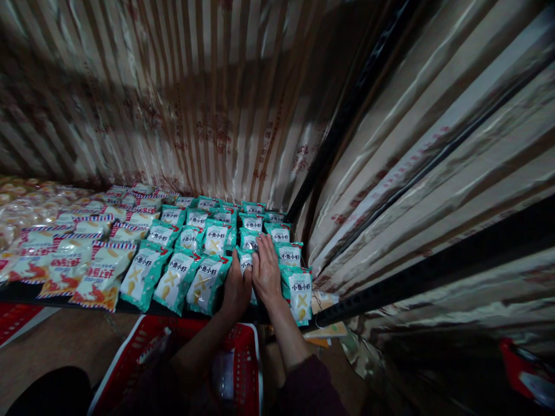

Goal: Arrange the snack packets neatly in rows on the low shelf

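Observation:
Rows of teal-and-white snack bags (208, 283) stand on the shelf, tilted back, with pictures of yellow snack pieces on the front. Between my two hands is one of these snack bags (245, 263), mostly covered by them. My left hand (236, 287) grips its left side, thumb toward the bag and fingertips behind. Against its right side presses my right hand (266, 271), fingers long and close together, reaching back over the row. Another teal snack bag (299, 293) stands just right of my right wrist.
White, red and blue shrimp-picture bags (100, 274) fill the shelf to the left, with small wrapped items (26, 202) beyond. Below the shelf edge sits a red basket (252, 358) with a few things inside. A black metal post (323, 156) and printed curtain-like sheeting (208, 115) bound the back and right.

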Demonstrator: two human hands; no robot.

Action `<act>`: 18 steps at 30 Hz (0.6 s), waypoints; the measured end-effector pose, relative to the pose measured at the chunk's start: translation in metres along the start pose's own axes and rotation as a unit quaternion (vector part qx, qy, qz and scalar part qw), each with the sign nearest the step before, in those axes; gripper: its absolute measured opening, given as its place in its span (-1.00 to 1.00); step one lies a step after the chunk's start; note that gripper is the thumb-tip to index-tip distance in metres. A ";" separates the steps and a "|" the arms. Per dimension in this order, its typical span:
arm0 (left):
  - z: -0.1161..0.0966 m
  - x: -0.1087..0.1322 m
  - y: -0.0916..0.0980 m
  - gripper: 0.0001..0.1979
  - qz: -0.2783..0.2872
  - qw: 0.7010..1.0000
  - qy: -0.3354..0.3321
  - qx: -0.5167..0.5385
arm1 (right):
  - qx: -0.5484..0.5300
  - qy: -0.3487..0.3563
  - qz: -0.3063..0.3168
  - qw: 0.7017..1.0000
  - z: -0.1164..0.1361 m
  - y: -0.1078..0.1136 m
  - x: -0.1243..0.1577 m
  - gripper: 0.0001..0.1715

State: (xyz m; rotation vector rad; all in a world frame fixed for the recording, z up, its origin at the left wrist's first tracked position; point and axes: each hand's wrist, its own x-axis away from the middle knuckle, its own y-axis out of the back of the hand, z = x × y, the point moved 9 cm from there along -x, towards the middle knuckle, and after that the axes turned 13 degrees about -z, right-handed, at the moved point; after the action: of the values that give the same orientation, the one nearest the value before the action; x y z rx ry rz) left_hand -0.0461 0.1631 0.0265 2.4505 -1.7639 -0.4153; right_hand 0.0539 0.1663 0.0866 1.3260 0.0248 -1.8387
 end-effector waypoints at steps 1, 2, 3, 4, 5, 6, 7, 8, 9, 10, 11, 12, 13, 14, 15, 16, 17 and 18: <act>0.000 0.000 0.000 -0.33 0.002 1.000 0.001 0.004 | 0.002 0.018 0.002 1.000 0.007 0.003 -0.001 -0.51; -0.001 0.001 0.000 -0.33 0.002 1.000 0.000 0.010 | 0.000 0.034 0.002 0.999 0.013 0.006 -0.001 -0.52; -0.002 0.001 0.001 -0.33 0.001 1.000 -0.003 0.017 | -0.004 0.047 0.004 0.999 0.019 0.008 0.001 -0.52; -0.002 0.002 0.002 -0.34 0.000 1.000 -0.009 0.026 | -0.011 0.054 0.005 0.998 0.024 0.011 0.004 -0.52; -0.003 0.002 0.003 -0.35 -0.003 0.999 -0.014 0.036 | -0.019 0.054 0.005 0.998 0.027 0.013 0.008 -0.52; -0.002 0.003 0.004 -0.36 -0.006 0.999 -0.017 0.047 | -0.025 0.046 0.000 0.999 0.028 0.015 0.013 -0.52; 0.000 0.003 0.004 -0.36 -0.010 0.998 -0.015 0.060 | -0.029 0.032 -0.007 0.999 0.027 0.018 0.019 -0.51; 0.003 0.004 0.005 -0.36 -0.014 0.997 -0.008 0.075 | -0.030 0.019 -0.021 0.999 0.026 0.021 0.025 -0.50; 0.007 0.003 0.005 -0.37 -0.019 0.996 0.005 0.092 | -0.029 0.009 -0.034 0.999 0.024 0.023 0.031 -0.50; 0.010 0.003 0.005 -0.37 -0.023 0.993 0.021 0.110 | -0.026 0.009 -0.041 0.999 0.023 0.024 0.037 -0.50; 0.013 0.002 0.004 -0.37 -0.025 0.991 0.037 0.126 | -0.021 0.013 -0.045 0.999 0.023 0.024 0.043 -0.50; 0.015 0.001 0.003 -0.38 -0.026 0.989 0.051 0.139 | -0.015 0.018 -0.046 0.999 0.022 0.023 0.047 -0.51; 0.016 0.000 0.003 -0.39 -0.025 0.987 0.063 0.148 | -0.007 0.025 -0.043 0.999 0.022 0.022 0.049 -0.52; 0.016 -0.001 0.002 -0.40 -0.025 0.985 0.072 0.154 | 0.000 0.029 -0.041 0.999 0.021 0.021 0.051 -0.53; 0.014 -0.003 0.002 -0.41 -0.024 0.984 0.078 0.159 | 0.005 0.032 -0.037 0.999 0.020 0.020 0.051 -0.53; 0.012 -0.003 0.003 -0.41 -0.023 0.983 0.084 0.163 | 0.008 0.034 -0.032 0.999 0.019 0.018 0.051 -0.52; 0.010 -0.004 0.004 -0.41 -0.023 0.982 0.087 0.166 | 0.007 0.036 -0.025 0.999 0.018 0.016 0.050 -0.52; 0.008 -0.003 0.005 -0.41 -0.021 0.982 0.089 0.165 | 0.004 0.037 -0.017 0.999 0.018 0.015 0.048 -0.51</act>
State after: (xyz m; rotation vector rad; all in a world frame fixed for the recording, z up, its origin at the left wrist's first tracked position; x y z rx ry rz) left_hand -0.0541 0.1652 0.0207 2.6436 -1.8319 0.1026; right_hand 0.0458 0.1191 0.0625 1.4067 0.0812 -1.8184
